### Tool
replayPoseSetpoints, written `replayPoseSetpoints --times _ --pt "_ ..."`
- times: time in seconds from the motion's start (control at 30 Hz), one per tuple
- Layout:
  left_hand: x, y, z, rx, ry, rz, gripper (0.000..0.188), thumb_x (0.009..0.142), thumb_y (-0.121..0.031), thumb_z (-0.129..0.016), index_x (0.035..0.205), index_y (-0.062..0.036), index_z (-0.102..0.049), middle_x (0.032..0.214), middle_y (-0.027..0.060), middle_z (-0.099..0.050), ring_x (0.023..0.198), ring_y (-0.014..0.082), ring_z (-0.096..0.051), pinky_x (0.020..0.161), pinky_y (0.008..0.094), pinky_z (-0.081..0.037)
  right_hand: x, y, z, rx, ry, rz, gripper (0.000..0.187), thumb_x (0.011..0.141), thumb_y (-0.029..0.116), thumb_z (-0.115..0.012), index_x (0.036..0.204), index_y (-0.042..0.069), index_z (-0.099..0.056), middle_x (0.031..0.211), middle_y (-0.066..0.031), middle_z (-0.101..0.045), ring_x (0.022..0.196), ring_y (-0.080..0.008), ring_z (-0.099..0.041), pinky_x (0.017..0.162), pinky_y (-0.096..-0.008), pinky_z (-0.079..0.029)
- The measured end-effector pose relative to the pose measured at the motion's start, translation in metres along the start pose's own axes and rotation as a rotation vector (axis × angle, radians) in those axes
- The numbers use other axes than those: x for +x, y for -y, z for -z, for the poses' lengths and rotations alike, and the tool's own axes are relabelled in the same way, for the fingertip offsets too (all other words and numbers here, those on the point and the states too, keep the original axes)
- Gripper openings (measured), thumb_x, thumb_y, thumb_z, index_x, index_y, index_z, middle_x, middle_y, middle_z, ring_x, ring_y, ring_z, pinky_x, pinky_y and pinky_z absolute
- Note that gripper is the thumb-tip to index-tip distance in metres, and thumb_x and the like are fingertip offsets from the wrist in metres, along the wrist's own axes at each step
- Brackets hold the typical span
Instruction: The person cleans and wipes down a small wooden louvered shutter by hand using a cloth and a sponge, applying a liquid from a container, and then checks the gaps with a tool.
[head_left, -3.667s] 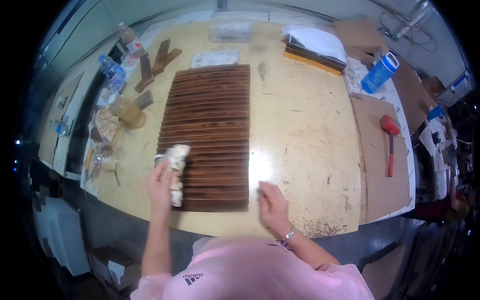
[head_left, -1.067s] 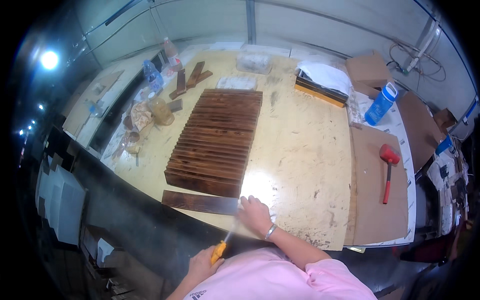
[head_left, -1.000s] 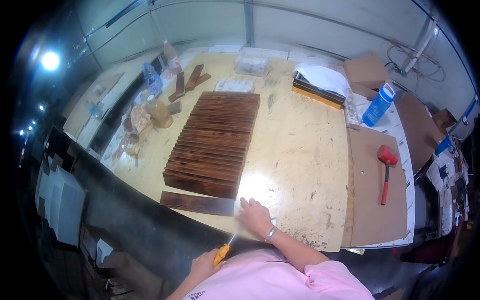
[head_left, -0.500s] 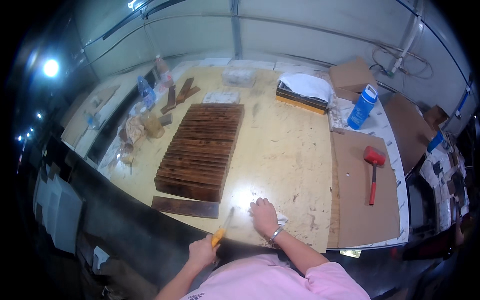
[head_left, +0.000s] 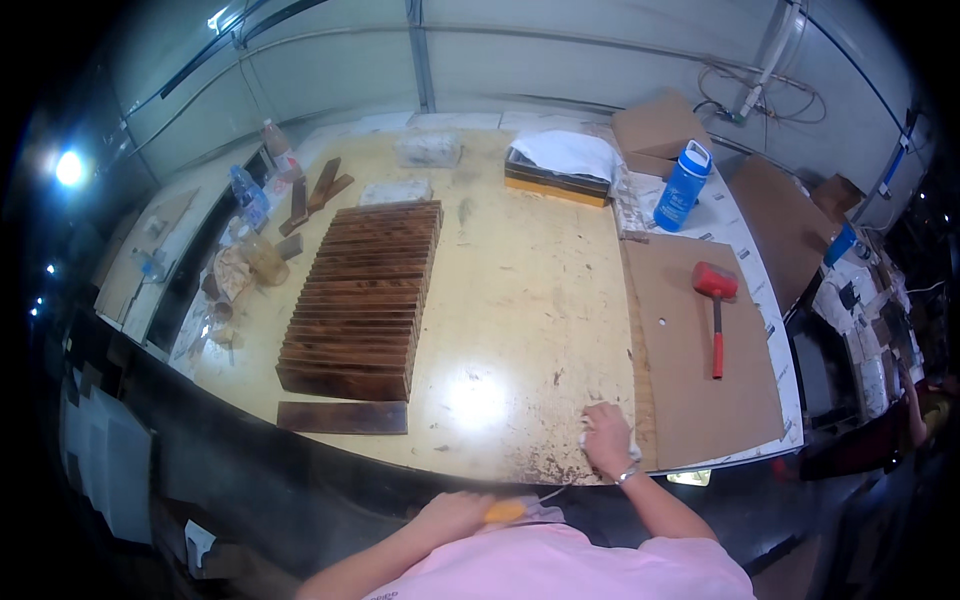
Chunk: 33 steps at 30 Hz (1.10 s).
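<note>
My right hand (head_left: 608,440) is closed on a white rag (head_left: 636,450), pressed to the tabletop near its front edge. Little of the rag shows around the fingers and palm. Dark crumbs (head_left: 550,468) lie on the board just left of that hand. Close to my body, in front of the table edge, my left hand (head_left: 460,515) grips a tool by its yellow handle (head_left: 505,512); its blade is hard to make out here. To the left, a row of dark brown wooden slats (head_left: 355,300) stands packed together, with one loose slat (head_left: 342,417) lying flat before it.
A red mallet (head_left: 716,310) lies on a cardboard sheet (head_left: 690,400) at the right. Behind it stand a blue bottle (head_left: 684,187) and a box topped with white cloth (head_left: 565,155). Plastic bottles (head_left: 248,195) and short wood pieces (head_left: 322,185) occupy the far left.
My right hand has slid right across the board with the rag, past the dark crumbs. My left hand has drawn the yellow-handled tool back and slightly right, toward my body. The view has shifted.
</note>
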<state>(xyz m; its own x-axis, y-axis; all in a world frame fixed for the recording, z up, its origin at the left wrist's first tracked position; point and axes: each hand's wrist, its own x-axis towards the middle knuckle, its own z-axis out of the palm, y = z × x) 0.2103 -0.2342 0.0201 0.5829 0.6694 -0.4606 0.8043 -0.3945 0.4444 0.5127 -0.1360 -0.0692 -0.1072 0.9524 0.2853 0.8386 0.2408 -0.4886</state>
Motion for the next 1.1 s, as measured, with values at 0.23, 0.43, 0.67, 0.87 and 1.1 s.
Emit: replayPoseSetpoints --times 0.23,0.43,0.67,0.87,1.1 --pt "0.037 -0.02 -0.014 -0.072 -0.144 0.053 0.021 0.093 -0.02 -0.057 0.105 -0.0033 -0.057 0.096 0.0178 -0.07 0.092 0.0367 -0.069 0.075 0.0499 -0.054 -0.009 -0.019 0.008 -0.072 -0.057 -0.077 0.028 0.076 0.0 -0.059 0.102 0.007 -0.068 0.109 -0.0117 -0.066 0.106 -0.0338 -0.059 0.087 -0.0449 -0.051" --pt "0.023 0.026 -0.011 0.067 -0.266 0.35 0.018 0.09 -0.018 -0.059 0.101 -0.0038 -0.06 0.089 0.0177 -0.071 0.084 0.0374 -0.071 0.072 0.0506 -0.055 0.006 -0.001 -0.012 0.029 -0.089 0.038 0.031 0.073 -0.001 -0.06 0.102 0.004 -0.067 0.112 -0.0134 -0.065 0.106 -0.0348 -0.059 0.089 -0.0447 -0.051" --pt "0.005 0.092 0.017 0.1 -0.462 0.656 0.022 0.088 -0.018 -0.064 0.103 -0.0036 -0.058 0.087 0.0179 -0.071 0.081 0.0384 -0.071 0.072 0.0511 -0.056 0.031 0.017 -0.034 0.07 -0.081 0.136 0.029 0.073 0.0 -0.06 0.101 0.004 -0.066 0.108 -0.014 -0.064 0.104 -0.0353 -0.058 0.089 -0.044 -0.05" --pt "0.005 0.118 0.03 0.068 -0.577 0.758 0.03 0.089 -0.026 -0.07 0.103 -0.0029 -0.057 0.089 0.0197 -0.071 0.083 0.0397 -0.071 0.075 0.051 -0.056 0.048 0.035 -0.059 0.06 -0.001 0.201 0.027 0.074 0.001 -0.062 0.1 0.007 -0.067 0.104 -0.0117 -0.064 0.1 -0.0337 -0.059 0.086 -0.0433 -0.051" --pt "-0.027 0.105 0.039 -0.159 -0.786 0.738 0.031 0.091 -0.029 -0.069 0.109 -0.0064 -0.057 0.089 0.0214 -0.07 0.087 0.0438 -0.068 0.077 0.0533 -0.052 0.07 0.079 -0.078 0.097 0.038 0.329 0.025 0.074 0.006 -0.067 0.1 0.008 -0.067 0.102 -0.01 -0.065 0.096 -0.0325 -0.06 0.084 -0.0428 -0.052"
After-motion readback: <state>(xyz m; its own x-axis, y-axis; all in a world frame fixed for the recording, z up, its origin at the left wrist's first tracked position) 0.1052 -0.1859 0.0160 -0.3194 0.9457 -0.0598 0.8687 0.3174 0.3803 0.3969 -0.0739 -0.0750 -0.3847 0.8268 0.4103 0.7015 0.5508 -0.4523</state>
